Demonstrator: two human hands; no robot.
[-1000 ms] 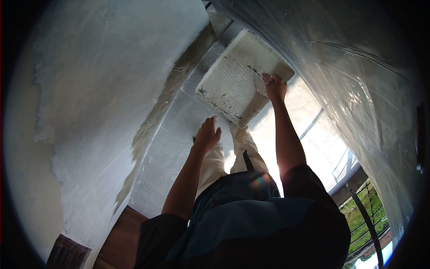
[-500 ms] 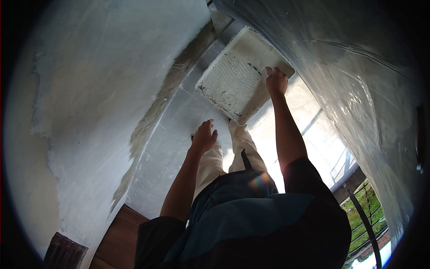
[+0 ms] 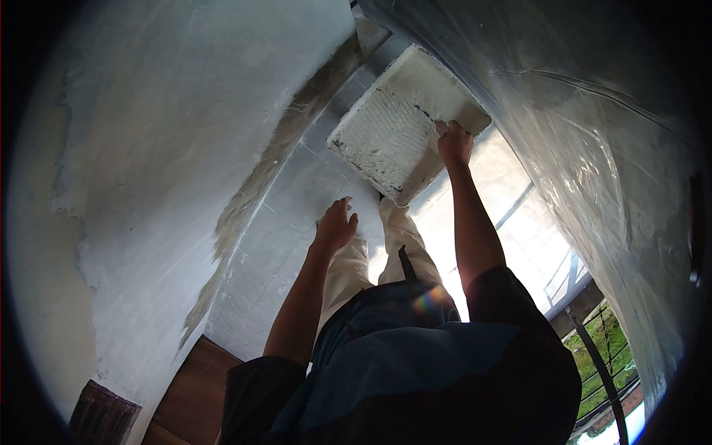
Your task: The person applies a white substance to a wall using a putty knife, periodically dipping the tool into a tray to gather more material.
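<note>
My right hand [image 3: 455,142] is closed at the right part of a paint tray [image 3: 408,67], its fingers around a small pale thing that I cannot make out. Thick white paint [image 3: 386,122] coats the tray's ribbed surface, with a few dark marks near the middle. Lower and to the left, my left hand [image 3: 337,225] hangs above my pale trousers [image 3: 348,268], apart from the tray. Its thumb stands away from the bent fingers, and nothing shows in it. Whitish smears are on its fingertips.
A patchy plastered wall [image 3: 170,148] rises on the left, above the grey tiled floor [image 3: 267,245]. Clear plastic sheeting [image 3: 586,156] hangs on the right. A brown wooden panel [image 3: 193,389] is at lower left, and a dark railing [image 3: 604,371] at lower right.
My right hand has shifted slightly left and down over the tray, with the pale thing in its fingers. My left hand has barely moved.
</note>
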